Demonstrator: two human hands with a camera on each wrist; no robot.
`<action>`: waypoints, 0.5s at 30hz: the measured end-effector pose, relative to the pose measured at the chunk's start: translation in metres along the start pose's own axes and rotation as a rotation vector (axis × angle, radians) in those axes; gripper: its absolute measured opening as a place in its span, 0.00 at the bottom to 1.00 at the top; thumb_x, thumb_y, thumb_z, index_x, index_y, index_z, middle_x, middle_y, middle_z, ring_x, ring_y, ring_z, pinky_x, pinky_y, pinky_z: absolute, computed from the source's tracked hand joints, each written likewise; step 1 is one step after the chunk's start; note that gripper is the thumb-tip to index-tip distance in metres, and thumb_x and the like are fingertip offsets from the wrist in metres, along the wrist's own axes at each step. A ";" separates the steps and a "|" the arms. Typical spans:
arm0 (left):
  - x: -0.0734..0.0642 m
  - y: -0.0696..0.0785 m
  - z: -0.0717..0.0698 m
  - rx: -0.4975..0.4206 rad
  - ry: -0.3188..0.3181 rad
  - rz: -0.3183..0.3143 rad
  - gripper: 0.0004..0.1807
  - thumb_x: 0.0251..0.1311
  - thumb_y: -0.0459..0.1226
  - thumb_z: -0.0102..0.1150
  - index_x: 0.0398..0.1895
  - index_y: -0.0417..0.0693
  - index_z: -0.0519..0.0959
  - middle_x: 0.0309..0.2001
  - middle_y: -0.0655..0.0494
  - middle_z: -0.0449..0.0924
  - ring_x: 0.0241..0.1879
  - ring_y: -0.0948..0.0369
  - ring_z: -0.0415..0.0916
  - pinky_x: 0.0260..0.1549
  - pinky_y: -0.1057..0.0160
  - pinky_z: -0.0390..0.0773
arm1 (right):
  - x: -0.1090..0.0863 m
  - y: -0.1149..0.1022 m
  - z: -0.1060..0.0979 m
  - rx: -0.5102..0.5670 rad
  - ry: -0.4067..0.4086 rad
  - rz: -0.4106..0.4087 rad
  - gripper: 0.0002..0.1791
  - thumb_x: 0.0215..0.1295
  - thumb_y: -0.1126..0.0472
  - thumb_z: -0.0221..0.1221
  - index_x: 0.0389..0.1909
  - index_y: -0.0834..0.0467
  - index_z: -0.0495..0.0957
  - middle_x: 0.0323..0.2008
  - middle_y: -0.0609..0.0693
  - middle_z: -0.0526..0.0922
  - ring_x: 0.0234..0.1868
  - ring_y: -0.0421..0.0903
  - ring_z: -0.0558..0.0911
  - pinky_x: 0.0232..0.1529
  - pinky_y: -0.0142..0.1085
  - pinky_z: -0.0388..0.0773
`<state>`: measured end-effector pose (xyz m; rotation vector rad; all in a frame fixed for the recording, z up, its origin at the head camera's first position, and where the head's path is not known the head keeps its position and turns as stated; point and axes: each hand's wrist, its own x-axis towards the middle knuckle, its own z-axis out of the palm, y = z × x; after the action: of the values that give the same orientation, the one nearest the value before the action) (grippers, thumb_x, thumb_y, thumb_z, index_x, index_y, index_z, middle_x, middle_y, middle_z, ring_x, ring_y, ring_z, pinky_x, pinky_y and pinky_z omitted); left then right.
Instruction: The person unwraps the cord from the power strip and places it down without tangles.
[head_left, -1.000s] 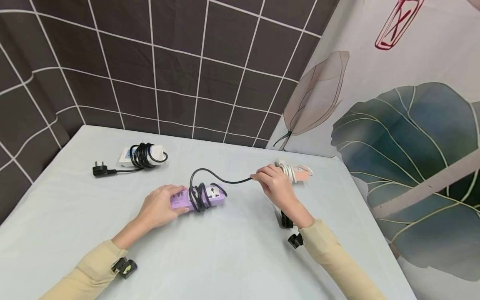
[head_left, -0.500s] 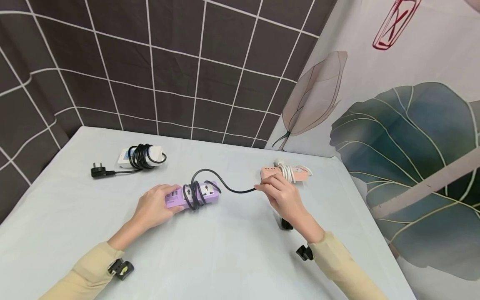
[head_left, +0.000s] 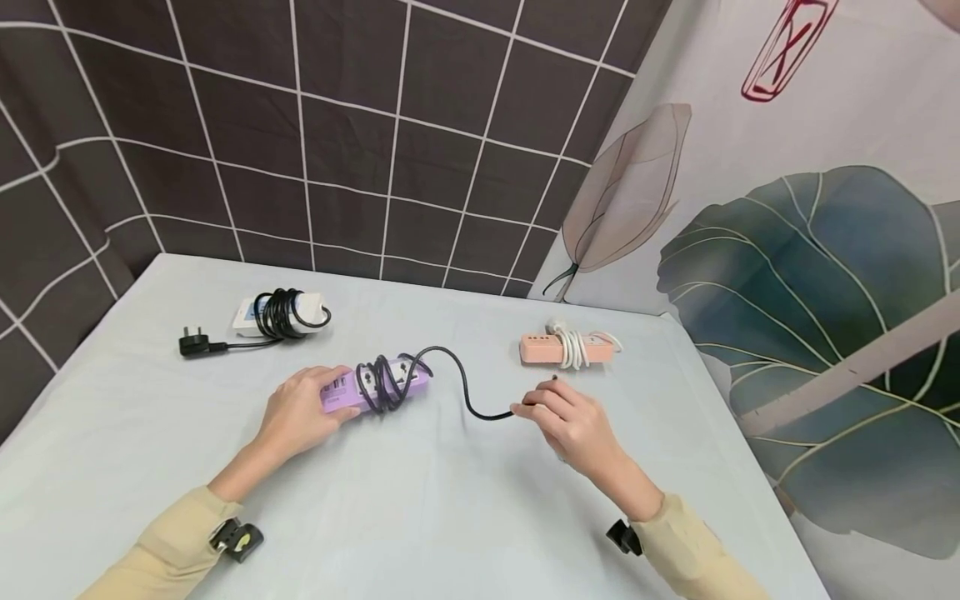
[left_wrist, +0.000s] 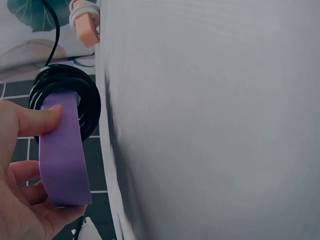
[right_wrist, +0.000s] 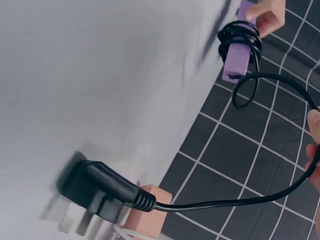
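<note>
A purple power strip point(head_left: 347, 393) with black cord point(head_left: 384, 385) looped around its middle is gripped at its left end by my left hand point(head_left: 300, 414). In the left wrist view the thumb lies on one side of the strip point(left_wrist: 65, 160), fingers on the other. From the loops a free length of cord arcs right to my right hand point(head_left: 573, 425), which pinches it between thumb and fingers. Past that hand the cord ends in a black plug point(right_wrist: 100, 187), seen in the right wrist view; in the head view the hand hides it.
At the back left lies a white power strip point(head_left: 306, 310) wrapped in black cord, its plug point(head_left: 197, 343) out to the left. A pink power strip point(head_left: 540, 348) wound with white cord lies at the back right. A white cloth point(head_left: 420, 517) covers the table.
My right hand has come down toward the table's front and slightly right with the cord. The purple power strip and my left hand have shifted a little left. More of the pink strip shows.
</note>
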<state>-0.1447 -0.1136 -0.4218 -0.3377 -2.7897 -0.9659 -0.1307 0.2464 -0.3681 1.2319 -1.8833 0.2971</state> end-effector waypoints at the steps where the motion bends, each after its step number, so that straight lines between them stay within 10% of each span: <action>1: 0.000 0.000 0.000 0.000 0.003 0.001 0.34 0.44 0.40 0.73 0.58 0.38 0.76 0.54 0.32 0.77 0.51 0.37 0.75 0.46 0.40 0.73 | -0.001 -0.001 0.000 -0.003 0.000 -0.012 0.16 0.67 0.72 0.50 0.30 0.57 0.85 0.26 0.47 0.83 0.30 0.45 0.80 0.28 0.32 0.79; 15: 0.001 -0.003 -0.001 -0.006 0.020 -0.026 0.34 0.45 0.41 0.72 0.58 0.39 0.76 0.55 0.32 0.76 0.54 0.37 0.73 0.49 0.39 0.71 | -0.002 -0.014 -0.003 -0.044 0.024 -0.145 0.14 0.67 0.71 0.54 0.27 0.57 0.85 0.25 0.46 0.83 0.29 0.43 0.80 0.30 0.30 0.80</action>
<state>-0.1464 -0.1164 -0.4221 -0.2918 -2.7804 -0.9775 -0.1173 0.2429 -0.3704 1.3219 -1.7601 0.1906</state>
